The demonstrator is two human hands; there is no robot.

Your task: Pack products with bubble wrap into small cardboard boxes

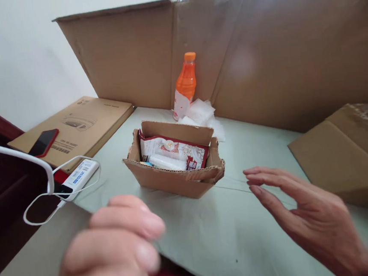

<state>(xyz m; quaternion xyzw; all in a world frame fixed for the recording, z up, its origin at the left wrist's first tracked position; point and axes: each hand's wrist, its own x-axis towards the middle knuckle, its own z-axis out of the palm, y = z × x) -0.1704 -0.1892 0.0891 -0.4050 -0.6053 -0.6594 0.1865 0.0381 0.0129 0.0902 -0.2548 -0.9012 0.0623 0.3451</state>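
A small open cardboard box (168, 183) with torn, ragged edges stands mid-table. Inside it are a dark red and white printed packet (175, 148), a white wrapped item (167, 162) and a bit of something blue and yellow. My left hand (110, 247) is close to the camera, blurred, in front of the box and apart from it. Its fingers are curled together, and no object shows in them; the palm is hidden. To the right of the box, my right hand (306, 213) hovers over the table, thumb and fingers apart, holding nothing.
An orange drink bottle (185, 84) and crumpled white wrapping (201, 112) stand behind the box. At left lie a flat carton (94, 113), a phone (44, 143) and a white power strip (81, 177) with cables. Another carton (340, 154) is at right; a cardboard screen (125, 53) stands behind.
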